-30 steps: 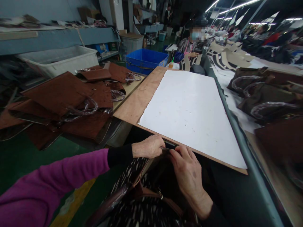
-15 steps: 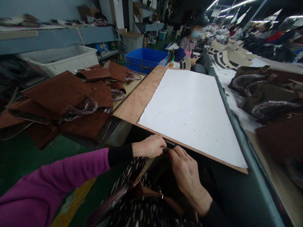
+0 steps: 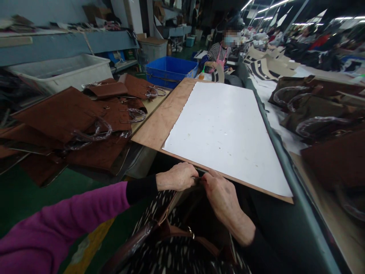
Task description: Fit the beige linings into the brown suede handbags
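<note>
A brown handbag (image 3: 171, 229) stands open on my lap, its dark inside towards me and a wrapped handle (image 3: 137, 243) at the lower left. My left hand (image 3: 178, 177) is closed on the bag's far top edge. Close beside it my right hand (image 3: 222, 196) pinches the same edge, fingers curled. Between the two sets of fingertips a short stretch of the edge shows; its detail is too small to tell. A small metal clasp (image 3: 191, 232) hangs on the bag's near strap.
Beyond my hands lies a wooden board (image 3: 151, 129) with a white sheet (image 3: 222, 129) on it. Brown handbags (image 3: 65, 118) are piled at left, more bags (image 3: 319, 102) at right. A blue bin (image 3: 171, 70) and a seated masked person (image 3: 221, 53) are farther back.
The view has shifted slightly, so the surroundings sit a little further left. My right hand has risen slightly towards the board's edge. Both hands keep their hold on the bag.
</note>
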### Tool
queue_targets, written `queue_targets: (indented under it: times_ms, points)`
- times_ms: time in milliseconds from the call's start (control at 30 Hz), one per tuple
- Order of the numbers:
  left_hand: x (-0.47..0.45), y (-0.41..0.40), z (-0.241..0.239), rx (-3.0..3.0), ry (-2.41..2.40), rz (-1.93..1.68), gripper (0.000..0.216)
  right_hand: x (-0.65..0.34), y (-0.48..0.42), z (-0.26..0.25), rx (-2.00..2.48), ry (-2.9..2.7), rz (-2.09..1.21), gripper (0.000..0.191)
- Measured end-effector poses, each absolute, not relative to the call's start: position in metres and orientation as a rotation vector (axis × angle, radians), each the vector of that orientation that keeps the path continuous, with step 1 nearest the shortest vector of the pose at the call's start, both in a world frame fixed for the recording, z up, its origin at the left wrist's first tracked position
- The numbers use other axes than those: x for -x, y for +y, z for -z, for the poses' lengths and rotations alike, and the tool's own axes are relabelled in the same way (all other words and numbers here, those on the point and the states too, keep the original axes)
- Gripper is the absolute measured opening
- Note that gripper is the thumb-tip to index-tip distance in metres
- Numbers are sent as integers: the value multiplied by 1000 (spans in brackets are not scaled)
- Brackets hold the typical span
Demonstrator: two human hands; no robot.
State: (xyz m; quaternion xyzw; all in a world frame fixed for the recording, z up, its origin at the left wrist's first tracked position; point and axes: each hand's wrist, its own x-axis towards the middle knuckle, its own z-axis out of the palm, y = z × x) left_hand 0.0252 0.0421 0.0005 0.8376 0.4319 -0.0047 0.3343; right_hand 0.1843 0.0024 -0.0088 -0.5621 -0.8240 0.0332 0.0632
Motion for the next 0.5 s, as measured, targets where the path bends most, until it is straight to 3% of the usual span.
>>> queue_targets:
  times_ms: [300,500]
  points:
    - [-26,40,-7,-2256,1157,51,18,-192,2,15,1758,-2388,-31,14]
    - [-25,40,-10,-2248,1197,65,18,-210,-6,8,1820,-1977,-575,12]
